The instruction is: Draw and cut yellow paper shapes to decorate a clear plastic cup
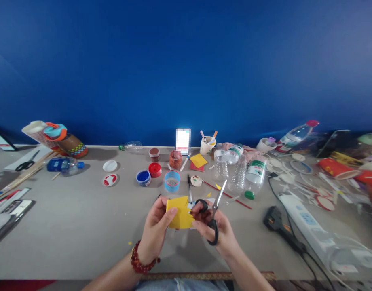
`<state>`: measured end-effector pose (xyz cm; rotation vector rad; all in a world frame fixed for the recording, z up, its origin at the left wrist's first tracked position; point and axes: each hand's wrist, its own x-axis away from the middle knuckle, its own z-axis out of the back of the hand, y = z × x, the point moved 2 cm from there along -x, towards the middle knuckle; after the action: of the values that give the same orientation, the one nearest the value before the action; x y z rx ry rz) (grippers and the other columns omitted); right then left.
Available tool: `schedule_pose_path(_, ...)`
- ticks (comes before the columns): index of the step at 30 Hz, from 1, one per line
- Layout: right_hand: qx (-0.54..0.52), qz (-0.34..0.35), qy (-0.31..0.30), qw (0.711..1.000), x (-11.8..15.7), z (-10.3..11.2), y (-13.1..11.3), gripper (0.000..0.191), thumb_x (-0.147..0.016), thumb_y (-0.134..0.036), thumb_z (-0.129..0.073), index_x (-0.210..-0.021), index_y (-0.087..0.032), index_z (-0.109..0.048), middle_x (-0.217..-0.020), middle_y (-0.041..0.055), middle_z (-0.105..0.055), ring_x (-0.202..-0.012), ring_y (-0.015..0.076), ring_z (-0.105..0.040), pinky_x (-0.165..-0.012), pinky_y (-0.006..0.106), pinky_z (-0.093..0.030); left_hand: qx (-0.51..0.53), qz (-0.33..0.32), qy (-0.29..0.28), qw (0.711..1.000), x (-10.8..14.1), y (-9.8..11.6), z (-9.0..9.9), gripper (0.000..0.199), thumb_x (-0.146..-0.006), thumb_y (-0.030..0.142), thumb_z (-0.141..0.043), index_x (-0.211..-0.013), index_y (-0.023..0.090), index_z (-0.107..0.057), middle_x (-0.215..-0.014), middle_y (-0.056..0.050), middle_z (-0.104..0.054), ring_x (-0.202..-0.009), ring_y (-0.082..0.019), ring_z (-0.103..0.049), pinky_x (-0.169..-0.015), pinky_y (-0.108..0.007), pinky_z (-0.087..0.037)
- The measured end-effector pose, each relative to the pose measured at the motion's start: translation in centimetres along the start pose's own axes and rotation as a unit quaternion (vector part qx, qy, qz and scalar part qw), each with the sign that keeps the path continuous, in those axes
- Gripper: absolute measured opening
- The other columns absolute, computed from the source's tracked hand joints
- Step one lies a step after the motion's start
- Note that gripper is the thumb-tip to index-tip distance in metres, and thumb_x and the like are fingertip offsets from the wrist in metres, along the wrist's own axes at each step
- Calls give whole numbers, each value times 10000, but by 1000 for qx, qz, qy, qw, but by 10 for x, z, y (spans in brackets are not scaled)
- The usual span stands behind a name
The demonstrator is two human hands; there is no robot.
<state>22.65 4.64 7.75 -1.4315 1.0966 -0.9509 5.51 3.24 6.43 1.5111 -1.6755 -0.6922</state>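
My left hand point(157, 220) grips yellow paper point(178, 216), thumb flat on its face. My right hand point(220, 232) has scissors point(215, 207) hooked over its fingers, blades pointing up and away from the sheet, while its fingertips meet the paper's right edge. So the paper sits between my hands, just above the counter point(98, 226). I judge the step to be shaping it, between snips; another cut would call for a steady left hold and the blades turned back to the edge.

The paper is thin, matte and roughly square, with a notch in its right side. The scissors pair shiny steel with black loops. Beyond my hands lie a slim black pen point(189, 190) and a small, sharp-cornered yellow scrap point(218, 186). Farther ahead, left of the pen, stand a blue ring point(172, 182) and glossy blue paint point(143, 177) in a round tub. Well right of my right hand are ribbed clear bottles point(238, 173) and, nearer me, a black glue gun point(281, 228).
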Motion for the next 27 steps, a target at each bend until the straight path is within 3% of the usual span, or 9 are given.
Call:
schedule_pose_path(7, 18, 7, 17, 1000, -4, -4, 1, 191, -744, -303, -727, -838, -181, -614, -756, -1, -564, -641, 125, -523, -578, 218, -437, -23, 31, -13, 999, 2, -2, -4, 352, -741, 319, -786, -1011, 175, -611, -882, -45, -683, -694, -144, -627, -555, -214, -504)
schedule_pose_path(12, 38, -9, 5, 999, -3, -3, 2, 263, -751, -379, -740, -854, -172, -614, -755, 7, -583, -623, 117, -503, -560, 211, -424, -21, 40, 6, 999, -2, -3, -6, 306, -718, 306, -800, -938, 136, -674, -814, -50, -707, -661, -128, -615, -583, -215, -510)
schedule_pose_path(14, 40, -41, -31, 998, -1, 1, 2, 337, -743, -452, -744, -847, -160, -612, -725, 17, -613, -593, 114, -506, -529, 205, -408, -14, 45, 18, 999, -3, 0, -6, 314, -703, 300, -807, -941, 141, -679, -817, -49, -716, -667, -135, -627, -594, -221, -515)
schedule_pose_path(16, 39, -74, -106, 991, 2, 8, 2, 430, -743, -553, -714, -833, -141, -626, -720, 53, -668, -588, 127, -540, -522, 211, -408, -17, 49, 30, 998, -4, 5, -5, 318, -682, 296, -817, -926, 138, -685, -809, -55, -724, -672, -144, -639, -607, -225, -519)
schedule_pose_path(20, 56, -149, -233, 959, 15, 32, 8, 550, -722, -636, -690, -850, -101, -682, -729, 103, -723, -640, 184, -641, -568, 238, -440, -16, 56, 36, 998, -8, 19, -3, 307, -657, 280, -827, -898, 140, -699, -795, -51, -727, -681, -154, -652, -628, -234, -527)
schedule_pose_path(23, 90, -195, -257, 942, 24, 47, 13, 553, -710, -630, -701, -846, -94, -702, -710, 98, -729, -622, 192, -655, -547, 234, -422, -17, 64, 15, 998, -10, 25, -3, 273, -680, 271, -809, -897, 143, -704, -808, -52, -729, -708, -167, -654, -654, -260, -540)
schedule_pose_path(27, 66, -189, -269, 942, 29, 45, 11, 600, -726, -670, -655, -863, -88, -706, -717, 107, -731, -650, 200, -668, -583, 237, -420, -17, 70, -15, 997, -11, 24, -6, 260, -695, 257, -803, -914, 153, -707, -837, -49, -735, -732, -167, -658, -680, -264, -542)
